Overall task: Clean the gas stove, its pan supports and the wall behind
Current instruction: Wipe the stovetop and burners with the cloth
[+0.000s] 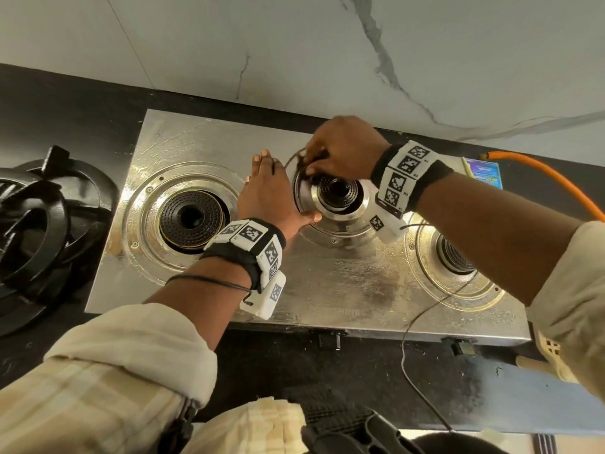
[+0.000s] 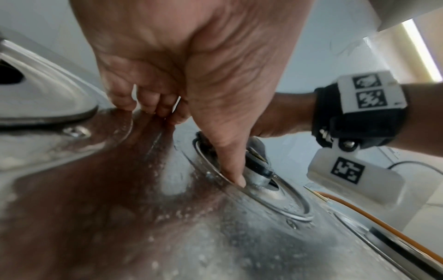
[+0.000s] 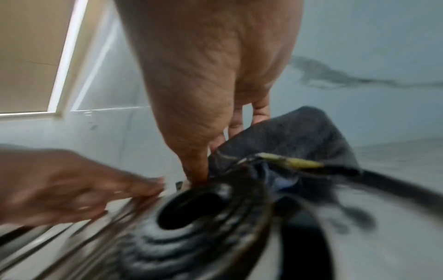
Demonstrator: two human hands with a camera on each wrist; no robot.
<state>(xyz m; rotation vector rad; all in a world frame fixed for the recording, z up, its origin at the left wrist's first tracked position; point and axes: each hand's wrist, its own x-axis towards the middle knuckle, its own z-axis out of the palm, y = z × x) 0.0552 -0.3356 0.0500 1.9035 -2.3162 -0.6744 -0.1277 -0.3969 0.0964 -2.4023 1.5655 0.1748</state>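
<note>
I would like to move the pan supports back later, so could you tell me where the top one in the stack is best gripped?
Judging by the head view, grip the top pan support by its broad ring where it tilts up clear of the others, coming from above on the stove side. The raised prongs would likely snag the fingers.

three burners, one stove, two hands, one orange hose
</note>
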